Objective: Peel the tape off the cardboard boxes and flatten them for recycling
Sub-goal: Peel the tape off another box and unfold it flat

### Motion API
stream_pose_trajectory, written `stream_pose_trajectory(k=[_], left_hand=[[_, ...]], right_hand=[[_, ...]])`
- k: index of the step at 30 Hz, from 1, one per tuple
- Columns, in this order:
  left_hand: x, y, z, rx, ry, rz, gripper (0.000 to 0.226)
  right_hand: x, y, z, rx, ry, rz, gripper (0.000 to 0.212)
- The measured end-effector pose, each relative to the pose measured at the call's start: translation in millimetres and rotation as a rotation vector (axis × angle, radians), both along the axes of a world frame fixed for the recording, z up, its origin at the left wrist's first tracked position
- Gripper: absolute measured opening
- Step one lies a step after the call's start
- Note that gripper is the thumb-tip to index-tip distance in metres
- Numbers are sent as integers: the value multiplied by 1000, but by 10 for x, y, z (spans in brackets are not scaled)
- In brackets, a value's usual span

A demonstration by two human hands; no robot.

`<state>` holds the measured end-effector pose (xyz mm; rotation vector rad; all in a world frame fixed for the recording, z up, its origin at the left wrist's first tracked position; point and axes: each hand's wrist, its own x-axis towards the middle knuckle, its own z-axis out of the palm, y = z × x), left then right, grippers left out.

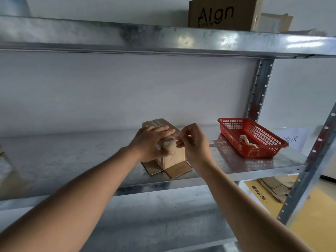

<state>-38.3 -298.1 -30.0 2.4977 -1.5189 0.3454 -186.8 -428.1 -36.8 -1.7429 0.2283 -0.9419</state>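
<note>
Storage or stockroom area, probably set aside for recycling. Galvanised metal shelving (163,40) with perforated uprights (260,91) stands against a plain white wall (127,88). A printed cardboard box (223,13) sits on the top shelf, a red plastic basket (227,131) on the middle one, flattened cardboard (276,188) below. A blurred paper sign (291,139) is taped to the wall.

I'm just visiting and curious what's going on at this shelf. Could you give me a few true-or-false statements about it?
1. The left hand lies on the small cardboard box. True.
2. The red basket sits left of the box. False: it sits to the right.
3. The right hand pinches tape at the box's top. True.
4. The basket holds nothing. False: crumpled tape lies inside.
5. The box's bottom flaps are closed. False: they splay open.
</note>
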Motion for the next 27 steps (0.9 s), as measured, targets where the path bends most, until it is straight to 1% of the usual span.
stream_pose_trajectory(k=[4, 6, 9, 10, 11, 13, 15, 16, 18, 19, 20, 21, 24, 27], left_hand=[[-16, -138, -7, -42, 88, 24, 85], [-9, -194, -23, -72, 84, 30, 85], [-20, -258, -9, -23, 32, 51, 90], [-11, -264, 0, -6, 28, 57, 93], [6, -259, 10, 7, 29, 54, 97], [60, -215, 19, 32, 36, 29, 107], [118, -152, 32, 56, 51, -1, 112], [139, -128, 40, 63, 57, -10, 114], [157, -115, 42, 64, 59, -13, 115], [156, -124, 35, 61, 55, -10, 115], [151, -138, 25, 58, 48, -3, 114], [144, -157, 15, 56, 41, 10, 113], [95, -210, -6, 31, 10, 51, 111], [46, -270, 19, 18, -2, 74, 109]], right_hand=[[-143, 11, -17, -176, -51, -8, 21], [-207, 18, 12, -237, -41, -13, 23], [-244, -69, 17, -112, -17, -62, 17], [-250, -104, 8, -77, 8, -97, 15], [-256, -136, -9, -87, 50, -144, 15], [-257, -168, -61, -214, 160, -222, 13], [-214, -148, -113, -316, 252, -211, 8], [-172, -130, -131, -346, 285, -190, 10], [-74, -105, -149, -397, 342, -171, 29], [-29, -95, -148, -431, 356, -180, 35], [2, -83, -136, -469, 349, -199, 38], [22, -78, -123, -508, 326, -231, 36], [47, -74, -101, -651, 266, -372, 14], [55, -50, -74, -709, 236, -415, 7]])
